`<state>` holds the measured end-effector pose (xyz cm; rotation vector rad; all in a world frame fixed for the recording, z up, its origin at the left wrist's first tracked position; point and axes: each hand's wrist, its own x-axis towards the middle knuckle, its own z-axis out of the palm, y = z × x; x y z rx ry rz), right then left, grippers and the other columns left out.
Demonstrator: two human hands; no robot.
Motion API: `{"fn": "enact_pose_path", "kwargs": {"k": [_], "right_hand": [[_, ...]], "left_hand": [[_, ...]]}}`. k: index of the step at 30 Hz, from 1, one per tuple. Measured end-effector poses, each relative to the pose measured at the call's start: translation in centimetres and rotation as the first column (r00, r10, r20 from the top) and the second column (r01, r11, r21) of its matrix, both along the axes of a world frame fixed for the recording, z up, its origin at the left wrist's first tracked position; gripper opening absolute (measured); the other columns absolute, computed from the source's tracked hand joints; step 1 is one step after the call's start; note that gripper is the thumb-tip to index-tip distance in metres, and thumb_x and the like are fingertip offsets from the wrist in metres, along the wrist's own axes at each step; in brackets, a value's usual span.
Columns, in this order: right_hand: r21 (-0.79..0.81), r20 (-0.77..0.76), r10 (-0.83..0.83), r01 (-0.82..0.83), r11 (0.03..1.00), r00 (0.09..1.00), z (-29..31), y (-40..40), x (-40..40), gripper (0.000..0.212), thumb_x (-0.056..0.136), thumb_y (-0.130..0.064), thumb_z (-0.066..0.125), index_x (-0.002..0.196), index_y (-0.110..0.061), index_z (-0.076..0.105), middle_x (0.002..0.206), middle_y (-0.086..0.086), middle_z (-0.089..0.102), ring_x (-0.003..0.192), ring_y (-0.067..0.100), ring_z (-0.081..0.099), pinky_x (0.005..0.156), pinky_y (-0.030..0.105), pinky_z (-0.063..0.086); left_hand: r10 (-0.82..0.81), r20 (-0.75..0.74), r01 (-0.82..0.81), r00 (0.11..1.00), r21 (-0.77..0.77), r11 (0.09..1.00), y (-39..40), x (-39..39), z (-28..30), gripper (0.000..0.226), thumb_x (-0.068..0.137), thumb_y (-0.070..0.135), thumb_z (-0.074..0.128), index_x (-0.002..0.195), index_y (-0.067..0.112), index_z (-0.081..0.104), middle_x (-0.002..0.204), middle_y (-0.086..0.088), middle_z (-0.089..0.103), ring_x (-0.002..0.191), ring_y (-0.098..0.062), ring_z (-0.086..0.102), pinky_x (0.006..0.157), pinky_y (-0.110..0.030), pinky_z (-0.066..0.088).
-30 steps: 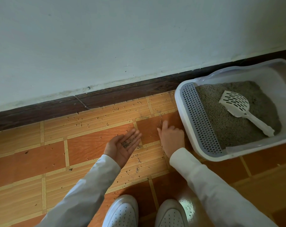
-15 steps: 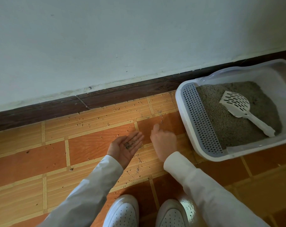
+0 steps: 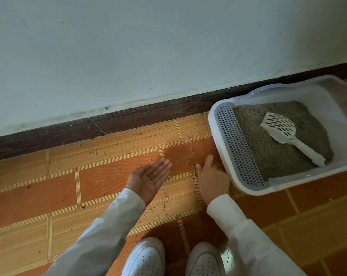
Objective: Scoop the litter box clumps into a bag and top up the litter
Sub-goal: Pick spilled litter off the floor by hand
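A white litter box (image 3: 218, 148) with a grey perforated step stands on the floor at the right, holding grey litter (image 3: 268, 156). A white slotted scoop (image 3: 288, 134) lies on the litter. My left hand (image 3: 148, 178) is palm up, fingers straight, carrying a small heap of litter grains. My right hand (image 3: 212, 176) is palm down on the tile just left of the box, fingers spread over spilled grains (image 3: 190, 154). No bag is in view.
Litter grains (image 3: 128, 140) are scattered over the orange tiled floor along the dark skirting board (image 3: 69, 134) below the white wall. My two white shoes (image 3: 144, 257) are at the bottom edge.
My right hand swept left toward my left hand, then went back right and now lies beside the box's front corner. My left hand has stayed palm up with grains in it.
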<state>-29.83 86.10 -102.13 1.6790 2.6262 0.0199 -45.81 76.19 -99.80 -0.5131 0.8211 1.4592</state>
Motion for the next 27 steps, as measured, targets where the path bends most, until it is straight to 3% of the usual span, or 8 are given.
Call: {"fn": "enact_pose_path", "kwargs": {"k": [9,12,13,15,17,19,22,27], "right_hand": [[-0.121,0.129,0.077,-0.062,0.991,0.989,-0.3,0.1,-0.3,0.022,0.092,-0.033,0.058,0.093,-0.012,0.051,0.046,-0.004,0.041,0.034,0.012,0.03,0.038,0.016,0.016],[-0.455,-0.273,-0.128,-0.011,0.89,0.953,0.6,0.4,-0.9,0.022,0.102,-0.039,0.03,0.1,-0.02,0.041,0.062,-0.006,0.052,0.05,0.011,0.05,0.048,0.022,0.041],[-0.624,-0.445,-0.319,-0.034,0.781,0.837,1.3,0.4,-1.4,0.023,0.102,-0.039,0.031,0.098,-0.02,0.044,0.065,-0.006,0.054,0.055,0.011,0.052,0.053,0.025,0.044],[-0.807,-0.578,-0.682,-0.185,0.561,0.448,2.8,0.2,-2.7,0.023,0.101,-0.028,0.035,0.09,-0.015,0.05,0.066,-0.001,0.053,0.058,0.014,0.049,0.056,0.027,0.041],[-0.838,-0.442,-0.895,-0.385,0.387,0.062,4.2,-0.1,-3.9,0.021,0.098,-0.014,0.036,0.085,-0.009,0.051,0.068,0.005,0.055,0.063,0.019,0.05,0.063,0.03,0.042],[-0.779,-0.223,-0.959,-0.56,0.283,-0.175,5.7,-0.5,-4.7,0.02,0.094,-0.008,0.036,0.084,-0.005,0.054,0.074,0.01,0.058,0.071,0.022,0.056,0.074,0.032,0.047],[-0.689,-0.051,-0.933,-0.664,0.291,-0.357,7.1,-1.2,-5.4,0.026,0.092,-0.008,0.034,0.087,0.001,0.058,0.088,0.019,0.066,0.088,0.029,0.065,0.092,0.037,0.049],[-0.641,0.053,-0.871,-0.686,0.345,-0.488,7.5,-2.3,-5.9,0.049,0.1,-0.024,0.032,0.107,0.007,0.068,0.118,0.024,0.065,0.112,0.033,0.063,0.102,0.041,0.046]], "left_hand": [[-0.015,-0.008,0.015,1.0,0.005,1.0,0.0,0.5,0.9,0.042,0.098,0.015,0.032,0.105,-0.012,0.063,0.119,-0.026,0.061,0.11,-0.036,0.061,0.089,-0.046,0.051],[0.013,-0.011,-0.013,1.0,-0.001,1.0,0.1,0.4,0.9,0.042,0.098,0.015,0.032,0.105,-0.013,0.063,0.12,-0.026,0.061,0.11,-0.036,0.061,0.089,-0.047,0.05],[0.029,-0.015,-0.029,0.999,-0.005,1.0,0.2,0.4,1.0,0.042,0.097,0.015,0.032,0.105,-0.013,0.063,0.12,-0.027,0.061,0.11,-0.037,0.061,0.09,-0.047,0.05],[0.065,-0.028,-0.065,0.998,-0.003,0.998,0.6,0.5,1.4,0.041,0.097,0.014,0.032,0.104,-0.012,0.063,0.119,-0.027,0.061,0.109,-0.037,0.061,0.091,-0.048,0.049],[0.103,-0.044,-0.103,0.994,0.014,0.995,1.0,0.7,2.1,0.041,0.096,0.014,0.033,0.106,-0.012,0.063,0.118,-0.027,0.062,0.109,-0.036,0.061,0.092,-0.048,0.048],[0.149,-0.048,-0.147,0.988,0.045,0.988,1.5,0.8,3.0,0.041,0.097,0.014,0.033,0.114,-0.011,0.06,0.118,-0.026,0.062,0.111,-0.035,0.061,0.093,-0.047,0.048],[0.216,-0.055,-0.211,0.975,0.087,0.974,2.1,1.2,4.2,0.04,0.097,0.016,0.031,0.118,-0.008,0.056,0.118,-0.023,0.063,0.111,-0.031,0.062,0.097,-0.04,0.048],[0.33,-0.006,-0.327,0.944,0.099,0.94,2.6,2.7,5.6,0.04,0.095,0.014,0.033,0.121,-0.007,0.055,0.119,-0.022,0.063,0.111,-0.031,0.061,0.105,-0.038,0.041]]}}
